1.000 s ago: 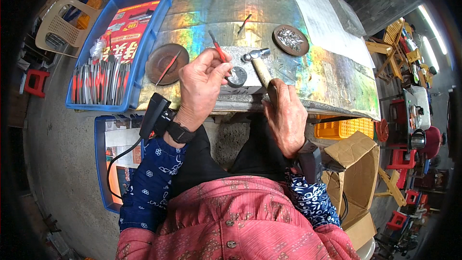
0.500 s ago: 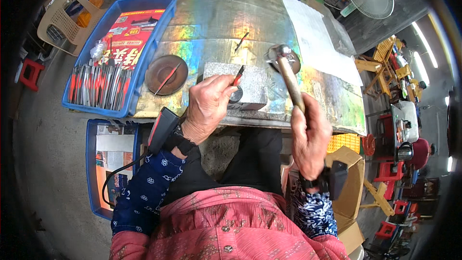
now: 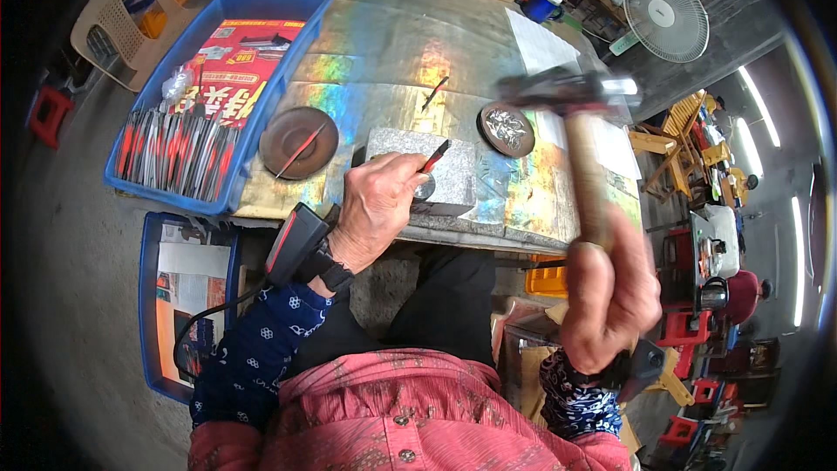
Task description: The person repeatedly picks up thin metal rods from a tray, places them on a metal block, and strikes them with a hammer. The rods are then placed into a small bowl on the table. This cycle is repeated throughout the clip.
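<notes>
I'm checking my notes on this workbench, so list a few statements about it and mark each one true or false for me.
1. The right hand grips a hammer. True.
2. The left hand is empty. False: it holds a slim red-and-black tool.
3. The blue tray contains a row of slim pieces. True.
4. The dish of small silvery bits sits left of the speckled grey block. False: it sits to the right.

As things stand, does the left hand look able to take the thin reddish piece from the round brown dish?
Probably not now: the left hand holds a slim red-and-black tool at the grey speckled block. With that grip freed, likely yes: nothing visible blocks the thin reddish piece.
</notes>
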The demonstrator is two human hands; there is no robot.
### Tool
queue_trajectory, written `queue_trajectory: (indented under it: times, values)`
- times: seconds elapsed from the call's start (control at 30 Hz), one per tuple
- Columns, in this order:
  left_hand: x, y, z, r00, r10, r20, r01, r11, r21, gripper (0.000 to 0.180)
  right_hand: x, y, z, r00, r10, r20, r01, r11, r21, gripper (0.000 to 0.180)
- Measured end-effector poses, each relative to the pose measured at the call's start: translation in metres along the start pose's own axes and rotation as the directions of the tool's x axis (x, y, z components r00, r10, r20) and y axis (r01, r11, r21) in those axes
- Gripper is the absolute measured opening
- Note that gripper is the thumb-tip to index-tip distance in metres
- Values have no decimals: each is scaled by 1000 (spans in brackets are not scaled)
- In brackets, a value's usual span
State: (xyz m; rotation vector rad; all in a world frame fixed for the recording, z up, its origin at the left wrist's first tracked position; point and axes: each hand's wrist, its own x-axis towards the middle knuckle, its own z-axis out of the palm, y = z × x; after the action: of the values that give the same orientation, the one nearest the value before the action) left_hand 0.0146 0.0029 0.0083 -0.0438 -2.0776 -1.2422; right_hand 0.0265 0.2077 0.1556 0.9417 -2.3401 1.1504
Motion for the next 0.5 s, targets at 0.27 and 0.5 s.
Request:
queue_trajectory:
  times: [0.27,0.5]
  values:
    - [3,-2,0,1000,5,-18,-5,1000,-3,15,6,19,14,978,66,196,-63,998,-21,26]
    - [0,-2,0,1000,-4,2,4,1000,9,15,7,-5,-6,992,112,53,-109,993,-48,29]
